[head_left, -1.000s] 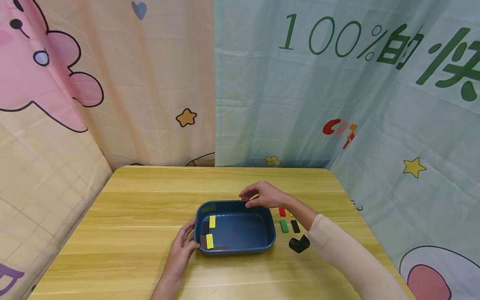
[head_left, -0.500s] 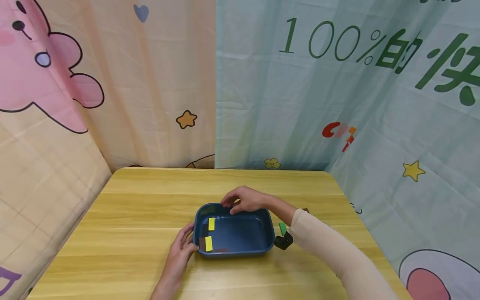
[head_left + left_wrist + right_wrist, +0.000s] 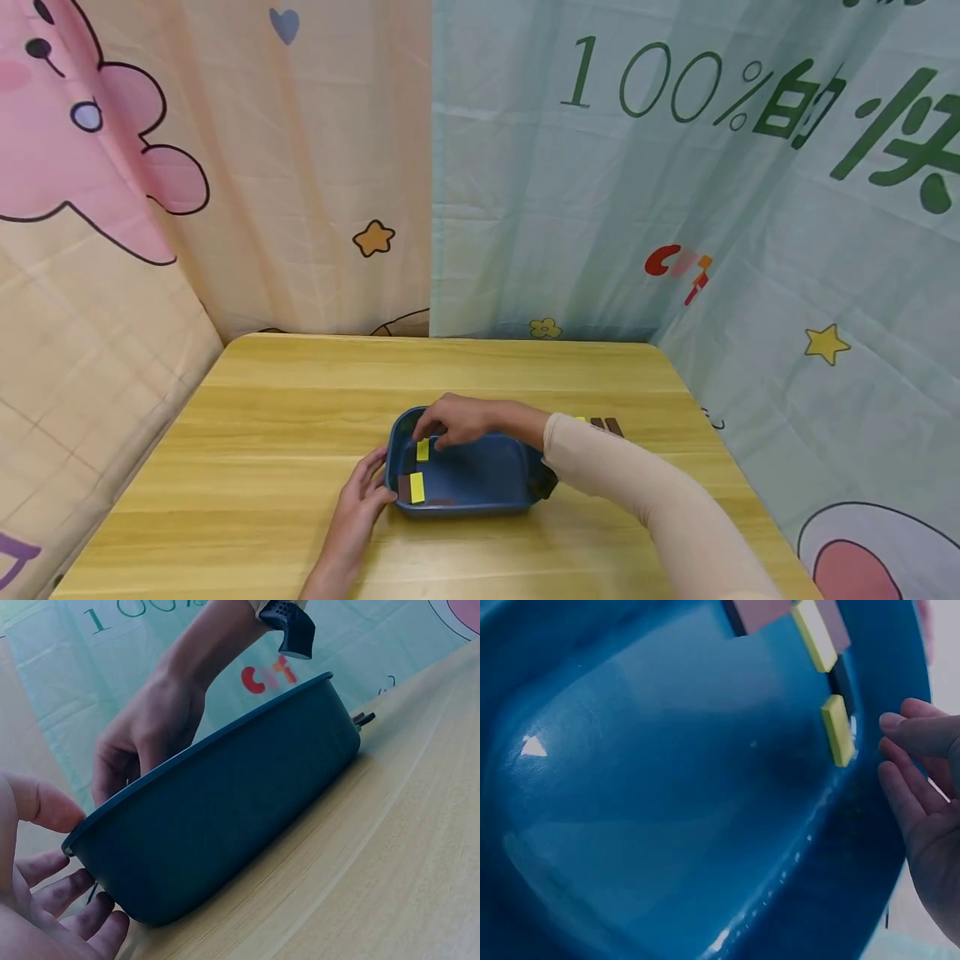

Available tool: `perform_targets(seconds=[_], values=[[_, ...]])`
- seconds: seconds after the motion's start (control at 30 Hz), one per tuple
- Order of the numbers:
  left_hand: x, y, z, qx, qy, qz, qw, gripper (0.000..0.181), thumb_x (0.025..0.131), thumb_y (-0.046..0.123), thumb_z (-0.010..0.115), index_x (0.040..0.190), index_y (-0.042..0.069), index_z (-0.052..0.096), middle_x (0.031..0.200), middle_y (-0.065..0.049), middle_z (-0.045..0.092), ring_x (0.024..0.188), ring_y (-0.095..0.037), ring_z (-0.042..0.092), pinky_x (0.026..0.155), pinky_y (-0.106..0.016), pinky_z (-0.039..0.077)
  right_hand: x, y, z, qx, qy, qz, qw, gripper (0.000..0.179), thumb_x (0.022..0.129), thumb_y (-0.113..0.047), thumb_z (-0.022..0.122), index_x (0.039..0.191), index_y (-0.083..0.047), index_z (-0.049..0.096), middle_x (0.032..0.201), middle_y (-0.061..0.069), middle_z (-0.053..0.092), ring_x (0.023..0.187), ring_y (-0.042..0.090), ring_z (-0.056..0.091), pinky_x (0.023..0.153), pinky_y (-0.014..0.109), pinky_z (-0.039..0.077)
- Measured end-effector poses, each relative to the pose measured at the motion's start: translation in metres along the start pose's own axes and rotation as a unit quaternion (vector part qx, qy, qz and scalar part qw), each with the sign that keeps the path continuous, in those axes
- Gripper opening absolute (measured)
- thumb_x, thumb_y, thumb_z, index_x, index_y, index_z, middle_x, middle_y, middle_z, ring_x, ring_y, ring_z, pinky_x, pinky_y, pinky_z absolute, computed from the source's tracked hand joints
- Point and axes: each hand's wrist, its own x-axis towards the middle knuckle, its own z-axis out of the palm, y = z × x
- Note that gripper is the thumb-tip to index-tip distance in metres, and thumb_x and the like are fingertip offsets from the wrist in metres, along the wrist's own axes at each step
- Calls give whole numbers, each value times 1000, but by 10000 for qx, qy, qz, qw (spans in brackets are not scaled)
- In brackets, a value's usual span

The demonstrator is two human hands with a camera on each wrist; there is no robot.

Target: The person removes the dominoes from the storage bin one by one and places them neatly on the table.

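Observation:
A dark blue plastic bin [image 3: 487, 479] stands on the table. My left hand [image 3: 362, 496] holds its left end, thumb at the rim and fingers against the outer wall. In the bin's left part lie a yellow block [image 3: 423, 451], a second yellow block [image 3: 417, 488] beside a brown block [image 3: 404, 488], and a black block [image 3: 841, 682]. Over that end, inside the rim, my right hand [image 3: 454, 418] reaches down with lightly bent fingers close to the upper yellow block. No object shows between its fingers [image 3: 904, 780] in the right wrist view.
Right of the bin, partly behind the sleeve [image 3: 600, 454], lie two brown blocks [image 3: 613, 427] and a bit of yellow [image 3: 581, 419]. A black wrist camera [image 3: 542, 483] hangs below the right wrist. Printed curtains [image 3: 510, 208] close off the wooden table [image 3: 262, 433] behind and at the sides.
My right hand has moved left and lower, from the bin's back right rim to its left end. The sleeve now covers the red, green and black blocks on the right. My left hand stays put.

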Motion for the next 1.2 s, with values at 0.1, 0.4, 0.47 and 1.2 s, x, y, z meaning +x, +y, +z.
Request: perform_targets(seconds=[0.1,0.4,0.47,1.2], values=[[2,1,1,-31,-43,91,9999,70,90,-7,54,157,3,36,162,-19,34,144,-36,38,95,-21,45,5,1,2,-259,-20,-73,9996,35,93,3,72,127,-6,72,122,3,72,114,7,64,92,14,46],[1,-3,4,-68,-57,124,9999,69,90,-8,53,157,0,35,161,-22,34,143,-37,39,100,-29,45,19,6,12,-1250,-486,-274,9906,34,94,1,71,127,-10,73,121,-3,71,111,6,62,94,15,44],[1,-3,5,-66,-35,90,9999,70,90,-8,53,157,0,36,161,-20,35,142,-37,39,99,-28,45,20,7,15,-1435,-535,-345,9876,34,94,0,71,127,-10,73,121,-4,71,111,5,61,95,16,44],[-1,0,2,38,65,188,9998,70,89,-8,53,156,0,37,160,-22,36,141,-37,41,99,-26,45,22,4,20,-3040,-267,-1075,9462,16,97,-11,73,110,-15,80,101,-5,72,89,3,63,79,15,50]])
